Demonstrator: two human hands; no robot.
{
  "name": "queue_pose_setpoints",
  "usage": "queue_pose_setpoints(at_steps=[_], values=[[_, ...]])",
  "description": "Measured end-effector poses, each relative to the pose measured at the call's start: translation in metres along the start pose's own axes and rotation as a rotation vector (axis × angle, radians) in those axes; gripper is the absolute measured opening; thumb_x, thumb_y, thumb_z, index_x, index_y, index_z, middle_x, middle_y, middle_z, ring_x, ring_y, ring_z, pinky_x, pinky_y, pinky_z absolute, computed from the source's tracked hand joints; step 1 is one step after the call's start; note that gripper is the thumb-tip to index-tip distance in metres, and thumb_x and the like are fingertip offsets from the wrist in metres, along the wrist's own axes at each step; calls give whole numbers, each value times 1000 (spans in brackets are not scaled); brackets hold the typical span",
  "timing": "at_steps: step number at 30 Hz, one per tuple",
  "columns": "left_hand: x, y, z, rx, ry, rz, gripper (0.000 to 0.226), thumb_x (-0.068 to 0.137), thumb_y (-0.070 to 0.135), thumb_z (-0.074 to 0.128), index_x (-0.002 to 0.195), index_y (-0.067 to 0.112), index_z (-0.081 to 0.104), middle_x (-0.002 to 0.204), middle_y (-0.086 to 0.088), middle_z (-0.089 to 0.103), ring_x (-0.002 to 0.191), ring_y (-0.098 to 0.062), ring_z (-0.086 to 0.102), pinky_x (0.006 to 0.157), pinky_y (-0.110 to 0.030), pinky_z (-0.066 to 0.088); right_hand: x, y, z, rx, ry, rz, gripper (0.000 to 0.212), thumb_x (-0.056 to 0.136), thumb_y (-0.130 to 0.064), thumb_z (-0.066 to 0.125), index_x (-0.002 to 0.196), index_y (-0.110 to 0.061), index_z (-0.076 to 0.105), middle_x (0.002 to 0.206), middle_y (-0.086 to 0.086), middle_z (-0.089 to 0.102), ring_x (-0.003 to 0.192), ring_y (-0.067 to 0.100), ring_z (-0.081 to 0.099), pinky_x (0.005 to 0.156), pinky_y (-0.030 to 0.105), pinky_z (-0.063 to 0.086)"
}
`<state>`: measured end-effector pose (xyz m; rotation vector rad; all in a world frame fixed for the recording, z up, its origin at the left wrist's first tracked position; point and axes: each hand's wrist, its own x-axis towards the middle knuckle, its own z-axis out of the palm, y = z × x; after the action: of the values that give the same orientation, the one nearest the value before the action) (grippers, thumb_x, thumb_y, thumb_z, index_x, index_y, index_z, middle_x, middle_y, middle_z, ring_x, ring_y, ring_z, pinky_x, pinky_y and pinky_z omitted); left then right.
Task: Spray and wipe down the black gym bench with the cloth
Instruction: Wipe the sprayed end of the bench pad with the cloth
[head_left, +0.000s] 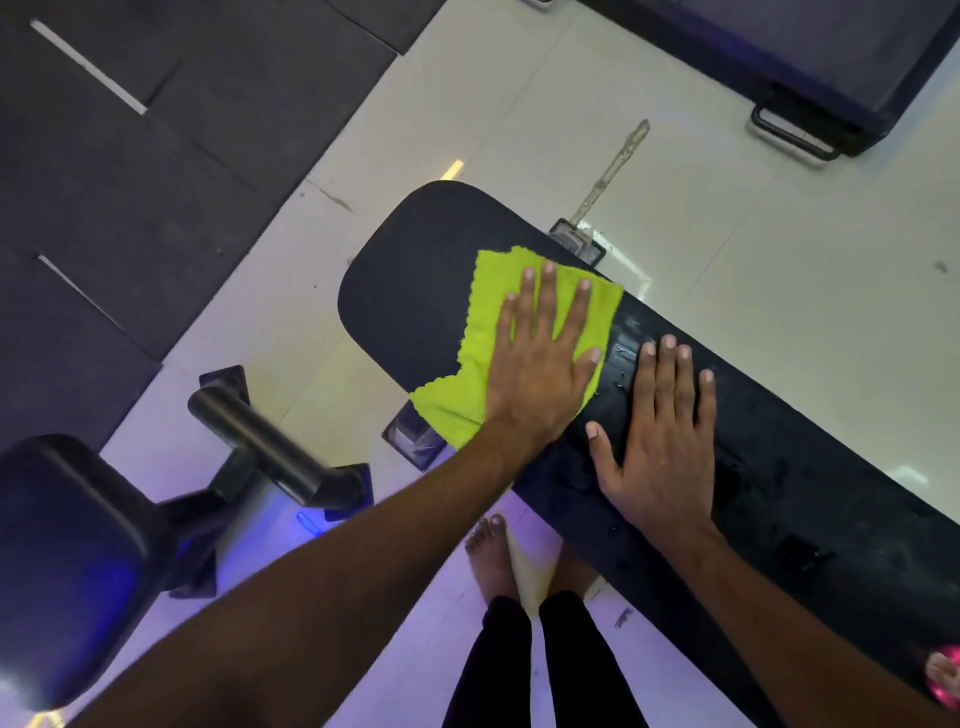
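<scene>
On one black bench, two hands flat, one cloth.

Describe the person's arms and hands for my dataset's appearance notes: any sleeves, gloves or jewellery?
Both forearms are bare as far as the frame shows, with no sleeves in view. The left hand and the right hand wear no gloves. No rings, watch or wristbands are visible on either hand or wrist. The fingernails look short and unpainted.

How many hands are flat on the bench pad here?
2: the left hand presses the green cloth near the rounded end; the right hand rests bare beside it.
</scene>
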<state>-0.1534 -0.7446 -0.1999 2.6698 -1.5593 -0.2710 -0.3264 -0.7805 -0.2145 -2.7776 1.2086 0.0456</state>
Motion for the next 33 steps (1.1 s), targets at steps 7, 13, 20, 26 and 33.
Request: queue_pose_setpoints(at_steps=[7, 13, 20, 26, 33], values=[[45, -55, -12, 17, 18, 82, 67, 107, 58, 20, 167, 29, 10, 176, -10, 2, 163, -28, 2, 131, -48, 11, -2, 3, 3, 6, 24, -5, 91, 102, -61, 30, 167, -4, 4, 177, 17, 6, 165, 32, 4, 133, 57, 12], [-13, 5, 4, -7, 12, -98, 70, 107, 55, 22, 167, 23, 7, 175, -18, 0, 162, -37, -1, 131, -53, 8, -2, 3, -1, 37, 12, -5, 92, 102, -61, 35, 167, -3, 5, 177, 18, 5, 165, 32, 4, 132, 57, 14], [44, -35, -8, 50, -20, 186, 68, 107, 58, 18, 167, 29, 9, 176, -9, 0, 163, -28, 0, 130, -48, 12, -19, 9, 0, 58, 23, 44, 91, 101, -60, 36, 167, -3, 9, 177, 16, 8, 165, 31, 5, 133, 54, 13], [-32, 22, 10, -12, 59, -291, 69, 108, 52, 22, 167, 21, 5, 174, -20, -2, 162, -37, -2, 130, -55, 10, -59, 37, -3, 64, 7, 78, 91, 101, -62, 34, 168, -5, 7, 178, 13, 4, 166, 29, 3, 133, 55, 14], [24, 23, 5, 51, -42, 366, 69, 107, 59, 21, 167, 27, 10, 176, -10, 3, 163, -28, 1, 130, -50, 13, -84, 59, 4, 79, 41, 103, 90, 101, -65, 31, 168, -10, 8, 178, 13, 4, 165, 31, 5, 133, 55, 11]])
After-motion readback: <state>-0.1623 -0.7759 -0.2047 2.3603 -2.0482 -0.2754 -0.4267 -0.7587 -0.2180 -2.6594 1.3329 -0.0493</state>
